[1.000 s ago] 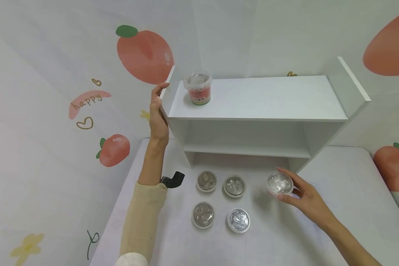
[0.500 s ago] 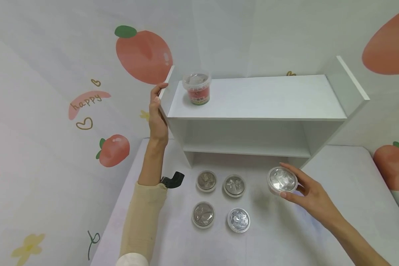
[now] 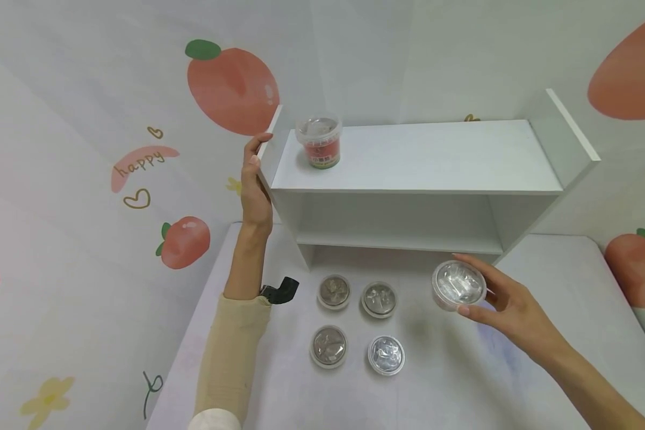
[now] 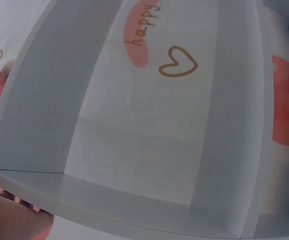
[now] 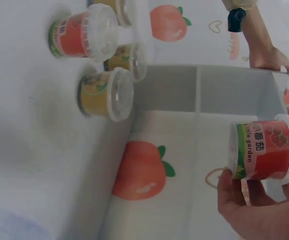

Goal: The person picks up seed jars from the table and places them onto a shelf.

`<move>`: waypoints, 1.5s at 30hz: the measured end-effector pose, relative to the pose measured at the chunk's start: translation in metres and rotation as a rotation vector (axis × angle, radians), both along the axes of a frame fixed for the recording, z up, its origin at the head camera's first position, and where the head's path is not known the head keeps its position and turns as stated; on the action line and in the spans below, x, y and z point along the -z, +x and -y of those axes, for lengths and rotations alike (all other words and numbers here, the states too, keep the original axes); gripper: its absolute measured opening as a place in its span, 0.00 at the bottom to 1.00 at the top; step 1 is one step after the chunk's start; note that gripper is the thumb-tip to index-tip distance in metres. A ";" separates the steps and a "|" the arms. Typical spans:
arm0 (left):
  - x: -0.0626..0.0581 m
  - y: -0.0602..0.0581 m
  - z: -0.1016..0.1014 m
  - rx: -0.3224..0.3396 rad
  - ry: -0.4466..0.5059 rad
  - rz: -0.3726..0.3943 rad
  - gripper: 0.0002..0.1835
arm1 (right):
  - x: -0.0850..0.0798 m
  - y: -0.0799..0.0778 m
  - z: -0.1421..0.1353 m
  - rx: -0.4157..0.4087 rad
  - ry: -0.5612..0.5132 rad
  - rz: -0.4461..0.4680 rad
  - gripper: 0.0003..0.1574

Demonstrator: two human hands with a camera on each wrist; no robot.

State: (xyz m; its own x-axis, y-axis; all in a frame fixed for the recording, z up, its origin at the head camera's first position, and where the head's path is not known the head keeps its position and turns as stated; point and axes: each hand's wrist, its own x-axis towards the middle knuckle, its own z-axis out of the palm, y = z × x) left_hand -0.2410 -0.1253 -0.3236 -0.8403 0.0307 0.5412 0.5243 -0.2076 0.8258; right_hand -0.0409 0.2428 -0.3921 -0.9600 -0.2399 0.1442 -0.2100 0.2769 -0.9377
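My right hand [image 3: 513, 307] holds a small plastic cup [image 3: 458, 283] with a clear lid, raised above the table in front of the shelf's lower right end. In the right wrist view this cup has a red label [image 5: 268, 150] with tomatoes and the words "little garden". My left hand [image 3: 256, 194] grips the left side panel of the white shelf unit [image 3: 435, 160], its fingers at the panel's front edge. A similar red-labelled cup [image 3: 322, 146] stands upright at the left end of the top board.
Several lidded cups stand on the white table in two rows, among them a back-left cup [image 3: 334, 292] and a front-right cup [image 3: 386, 356]. Yellow labels show on some, such as one cup [image 5: 104, 95] in the right wrist view. A fruit-patterned wall covering [image 3: 408, 60] hangs behind the shelf.
My right hand has lifted the cup higher and slightly to the right, toward the shelf. The left hand stays on the side panel, and the other cups have not moved.
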 end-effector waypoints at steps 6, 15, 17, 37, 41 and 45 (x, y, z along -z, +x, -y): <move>0.000 0.002 0.001 -0.010 -0.008 0.014 0.26 | -0.018 -0.003 -0.001 -0.034 -0.039 0.001 0.48; 0.001 0.002 0.000 -0.015 -0.016 -0.001 0.27 | -0.032 -0.007 -0.001 -0.068 -0.006 -0.023 0.48; 0.001 0.002 0.000 -0.014 -0.013 -0.003 0.27 | -0.034 -0.008 0.000 -0.069 0.006 -0.036 0.48; 0.001 0.000 0.002 -0.007 0.006 -0.023 0.26 | -0.080 -0.026 0.011 -0.124 0.083 -0.160 0.51; 0.001 0.001 0.001 0.001 0.011 -0.019 0.25 | -0.090 -0.030 0.010 -0.139 0.064 -0.159 0.51; -0.001 0.001 -0.001 0.000 0.013 -0.016 0.26 | -0.097 -0.034 0.011 -0.130 0.076 -0.161 0.50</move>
